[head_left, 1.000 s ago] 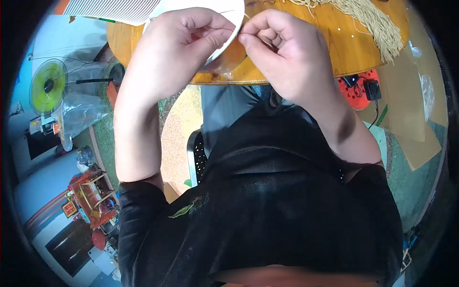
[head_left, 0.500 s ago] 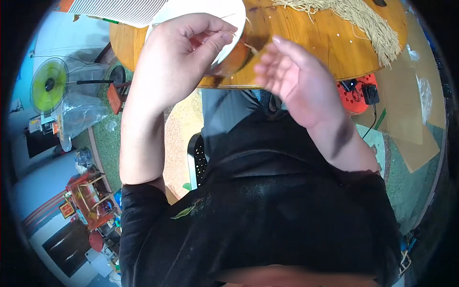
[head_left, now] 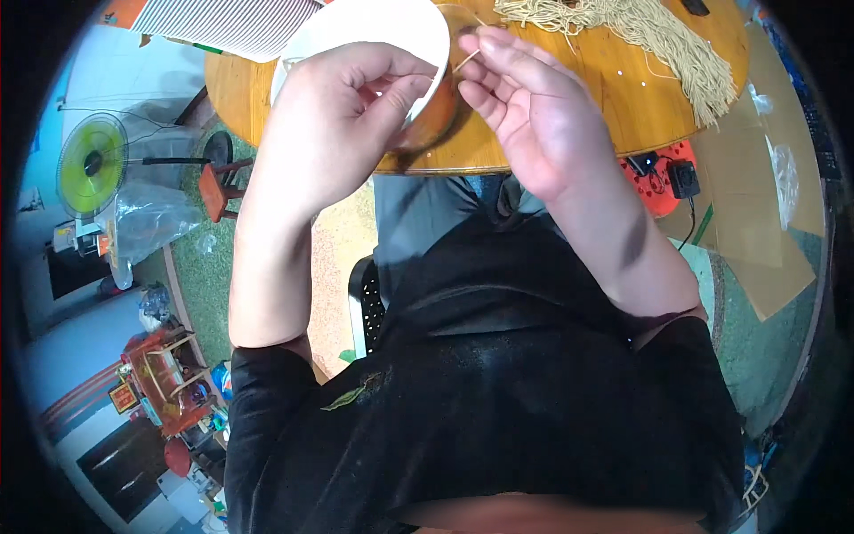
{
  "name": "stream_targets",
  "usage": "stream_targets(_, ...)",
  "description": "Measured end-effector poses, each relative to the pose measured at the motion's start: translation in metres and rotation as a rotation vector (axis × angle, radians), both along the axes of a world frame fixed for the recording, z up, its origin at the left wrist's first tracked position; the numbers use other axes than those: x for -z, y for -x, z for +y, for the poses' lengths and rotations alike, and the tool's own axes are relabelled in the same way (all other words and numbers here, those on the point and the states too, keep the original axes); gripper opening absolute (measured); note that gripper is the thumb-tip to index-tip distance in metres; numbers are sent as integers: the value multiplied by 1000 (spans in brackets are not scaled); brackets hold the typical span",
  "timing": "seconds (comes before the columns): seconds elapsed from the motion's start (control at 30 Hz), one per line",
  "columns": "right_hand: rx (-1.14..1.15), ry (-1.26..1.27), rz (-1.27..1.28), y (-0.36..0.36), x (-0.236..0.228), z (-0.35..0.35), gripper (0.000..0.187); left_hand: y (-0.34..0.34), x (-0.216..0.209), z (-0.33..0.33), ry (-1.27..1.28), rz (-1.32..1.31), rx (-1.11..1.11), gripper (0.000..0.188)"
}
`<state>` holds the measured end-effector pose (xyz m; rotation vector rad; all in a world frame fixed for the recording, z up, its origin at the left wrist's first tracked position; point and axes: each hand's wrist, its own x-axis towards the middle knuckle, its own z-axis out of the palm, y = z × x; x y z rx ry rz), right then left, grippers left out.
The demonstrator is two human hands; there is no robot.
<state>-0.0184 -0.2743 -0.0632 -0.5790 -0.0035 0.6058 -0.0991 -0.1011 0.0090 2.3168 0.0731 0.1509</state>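
Observation:
My left hand (head_left: pixel 342 120) is closed in a pinch over the near rim of a white, round, bowl-like thing (head_left: pixel 382 25) on the wooden table. What its fingertips hold, if anything, is too small to make out. Just to the right of that rim, my right hand (head_left: pixel 534 98) has its fingers curled around a thin tan cord (head_left: pixel 466 61), a short piece of which shows at the fingertips. A bundle of similar tan cords (head_left: pixel 658 44) lies beyond my right hand, spread toward the table's right edge.
The round wooden table (head_left: pixel 614 120) has its near edge before my lap. A striped, ridged panel (head_left: pixel 231 27) lies at the far left. Left on the floor side are a green fan (head_left: pixel 92 163) and a red stool (head_left: pixel 213 191); to the right, a red seat (head_left: pixel 654 191) with black adapters and cardboard (head_left: pixel 738 214).
My right hand has moved up and left, its fingers going from spread to curled around the cord. My left hand stays near the white rim. The view has shifted slightly.

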Motion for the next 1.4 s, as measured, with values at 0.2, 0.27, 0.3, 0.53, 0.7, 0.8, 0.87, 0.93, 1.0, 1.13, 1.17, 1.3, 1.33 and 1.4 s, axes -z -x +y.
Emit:
stream_targets(0.2,45,98,-186,-1,-32,-2,21,1,0,-2,-119,-88,4,14)
stream_targets(0.27,0,81,-233,-8,-33,-4,21,2,0,-3,-78,-132,-11,14)
stream_targets(0.3,-41,67,-278,-10,-35,-5,21,3,-1,-4,-122,-131,-18,14)
stream_targets(0.53,-170,161,-239,-15,-49,-9,17,3,-5,-6,-310,-320,0,11)
stream_targets(0.7,-105,223,-558,-14,-20,0,26,4,-6,-10,-424,-431,18,8)
stream_targets(0.8,-42,288,-615,-10,-21,0,21,3,-6,-9,-471,-488,40,6)
stream_targets(0.87,-44,281,-531,-6,-33,4,19,3,-7,-8,-490,-497,47,6)
stream_targets(0.93,-44,275,-447,-4,-44,4,21,5,-7,-9,-479,-497,50,7)
stream_targets(1.0,-35,481,-583,-4,-54,2,25,2,-6,-6,-466,-522,77,7)
stream_targets(1.13,-159,676,-718,-6,-70,-8,23,-5,-4,4,-583,-690,174,6)
stream_targets(1.17,-190,671,-757,-8,-70,-9,21,-5,-7,-1,-582,-688,176,6)
stream_targets(1.3,-234,652,-798,-8,-70,-12,18,-2,-11,-12,-436,-475,183,11)
stream_targets(1.33,-236,649,-798,-7,-67,-12,18,-1,-9,-11,-320,-400,174,10)
stream_targets(1.4,-221,623,-765,-7,-60,-12,18,3,-9,-13,-88,-227,98,10)
